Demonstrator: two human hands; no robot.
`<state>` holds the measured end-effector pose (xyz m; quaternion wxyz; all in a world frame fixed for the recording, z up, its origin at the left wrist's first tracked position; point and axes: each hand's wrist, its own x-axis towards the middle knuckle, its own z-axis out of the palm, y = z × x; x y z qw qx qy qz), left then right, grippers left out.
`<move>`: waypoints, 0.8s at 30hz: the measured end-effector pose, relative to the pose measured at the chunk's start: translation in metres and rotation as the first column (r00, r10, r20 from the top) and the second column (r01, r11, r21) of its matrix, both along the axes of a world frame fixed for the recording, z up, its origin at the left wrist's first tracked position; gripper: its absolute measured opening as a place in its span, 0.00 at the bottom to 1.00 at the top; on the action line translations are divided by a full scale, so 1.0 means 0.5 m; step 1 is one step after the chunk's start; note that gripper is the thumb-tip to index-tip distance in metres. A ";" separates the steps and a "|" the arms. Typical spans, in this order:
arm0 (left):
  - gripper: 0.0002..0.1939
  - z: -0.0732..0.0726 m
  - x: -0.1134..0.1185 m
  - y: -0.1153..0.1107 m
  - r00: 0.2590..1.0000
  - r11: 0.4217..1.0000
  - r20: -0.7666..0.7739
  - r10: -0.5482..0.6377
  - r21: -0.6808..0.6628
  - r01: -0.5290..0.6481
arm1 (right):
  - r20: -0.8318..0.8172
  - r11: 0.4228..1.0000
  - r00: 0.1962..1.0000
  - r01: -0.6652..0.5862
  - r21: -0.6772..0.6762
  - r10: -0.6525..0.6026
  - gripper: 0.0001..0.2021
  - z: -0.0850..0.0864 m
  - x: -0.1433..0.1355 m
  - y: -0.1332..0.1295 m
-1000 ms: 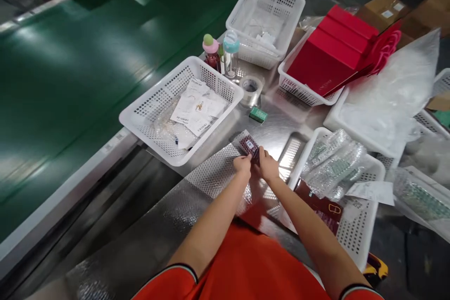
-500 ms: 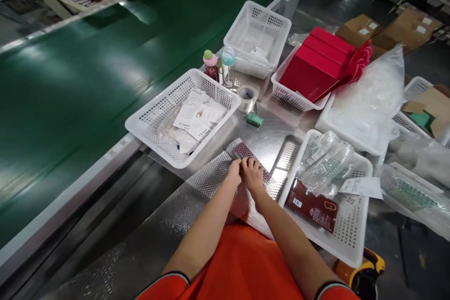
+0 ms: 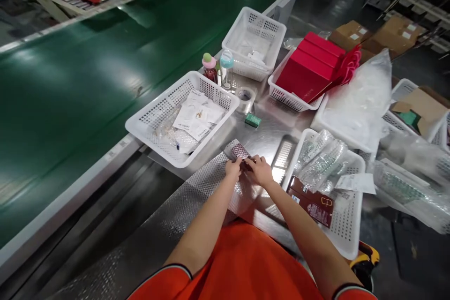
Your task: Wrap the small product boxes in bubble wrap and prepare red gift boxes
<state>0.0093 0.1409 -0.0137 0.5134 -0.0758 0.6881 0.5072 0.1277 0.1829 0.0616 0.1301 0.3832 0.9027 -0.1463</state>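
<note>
Both hands are on a small dark reddish item in bubble wrap (image 3: 240,150), over the metal table; whether it is a box I cannot tell. My left hand (image 3: 233,168) is closed on its near left side. My right hand (image 3: 260,170) is curled over its right side, fingertips close to my left thumb. A long sheet of bubble wrap (image 3: 206,179) runs from under the hands toward the lower left. Beyond them a small green box (image 3: 252,120) lies on the table (image 3: 269,124).
A white basket (image 3: 140,124) with papers stands left, beside the green conveyor (image 3: 87,56). To the right, another basket (image 3: 356,225) holds wrapped packs and a brown box (image 3: 311,201). Tape roll (image 3: 245,95), two bottles (image 3: 227,68) and a basket of red bags (image 3: 309,68) stand farther back.
My right hand has shifted right and its fingers spread around the wrapped item. The wrap that hung on the near right side is now folded in, and less of the item shows.
</note>
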 end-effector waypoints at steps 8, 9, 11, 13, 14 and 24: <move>0.08 0.027 -0.013 -0.012 0.996 0.997 0.084 -0.028 -0.062 0.034 | 0.078 0.965 0.970 0.238 -0.114 -0.230 0.39 -0.058 0.026 0.029; 0.08 0.027 -0.014 -0.017 0.996 0.998 0.089 -0.025 -0.057 0.030 | 0.069 0.967 0.976 0.216 -0.135 -0.209 0.38 -0.061 0.027 0.025; 0.09 0.025 -0.017 -0.033 0.995 0.999 0.095 -0.019 -0.048 0.024 | 0.029 0.972 0.981 0.192 -0.137 -0.190 0.39 -0.064 0.024 0.005; 0.10 0.021 -0.025 -0.053 0.996 0.999 0.092 -0.017 -0.050 0.021 | 0.005 0.975 0.983 0.183 -0.123 -0.184 0.41 -0.063 0.016 -0.026; 0.11 0.019 -0.031 -0.064 0.996 0.998 0.084 -0.016 -0.056 0.021 | 0.005 0.978 0.984 0.180 -0.107 -0.181 0.42 -0.063 0.011 -0.046; 0.09 0.019 -0.036 -0.160 0.998 0.999 -0.042 0.036 0.024 -0.035 | -0.010 0.953 0.993 0.114 0.279 -0.115 0.30 -0.097 -0.039 -0.216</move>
